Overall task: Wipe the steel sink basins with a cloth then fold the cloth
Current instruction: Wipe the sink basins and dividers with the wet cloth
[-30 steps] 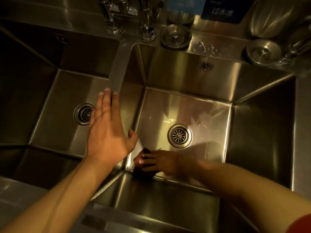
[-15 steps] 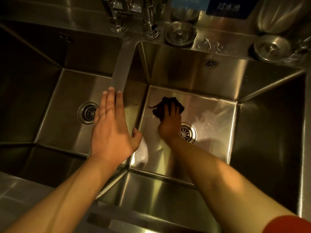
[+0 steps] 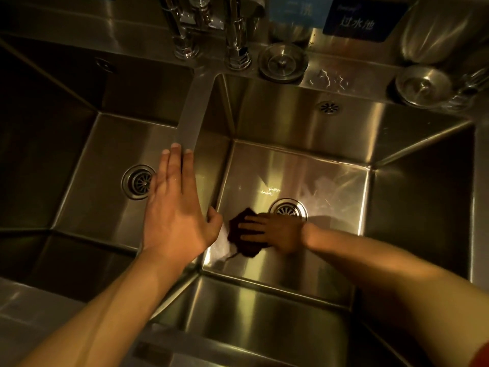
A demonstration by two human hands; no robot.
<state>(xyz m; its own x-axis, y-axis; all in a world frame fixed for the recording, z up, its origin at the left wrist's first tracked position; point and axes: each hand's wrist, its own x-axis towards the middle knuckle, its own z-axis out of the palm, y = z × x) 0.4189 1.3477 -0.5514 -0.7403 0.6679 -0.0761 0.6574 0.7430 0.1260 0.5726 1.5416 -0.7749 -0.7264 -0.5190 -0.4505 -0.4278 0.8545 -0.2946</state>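
Right hand (image 3: pixel 275 231) lies flat on the dark cloth (image 3: pixel 242 235), fingers straight and spread, pressing it to the floor of the right basin (image 3: pixel 330 181). Cloth position: near-left part of that floor, just beside the drain (image 3: pixel 288 209), close to the left wall. Half a second ago the cloth and hand were up at the far-left corner of the same floor, fingers pointing away from the person; now the hand has come back toward the near side and turned so the fingers point left. A second ago it was lower again, at the near-left corner. So: one stroke out and one stroke back across the left side of the floor.

Left hand (image 3: pixel 176 215) rests flat on the divider (image 3: pixel 190 115) between the two basins, fingers straight and together, holding nothing. Unchanged in posture across all three moments.

Left basin (image 3: pixel 87 181) shows its own drain (image 3: pixel 137 181), partly behind the left hand's fingers. Pale streaks on the right basin floor, right of the drain.

Back ledge: two tap bases (image 3: pixel 211 51), a round strainer plug (image 3: pixel 283 62), a second one (image 3: pixel 423 84) at far right, water drops between them. Blue sign (image 3: pixel 365 19) on the wall behind.
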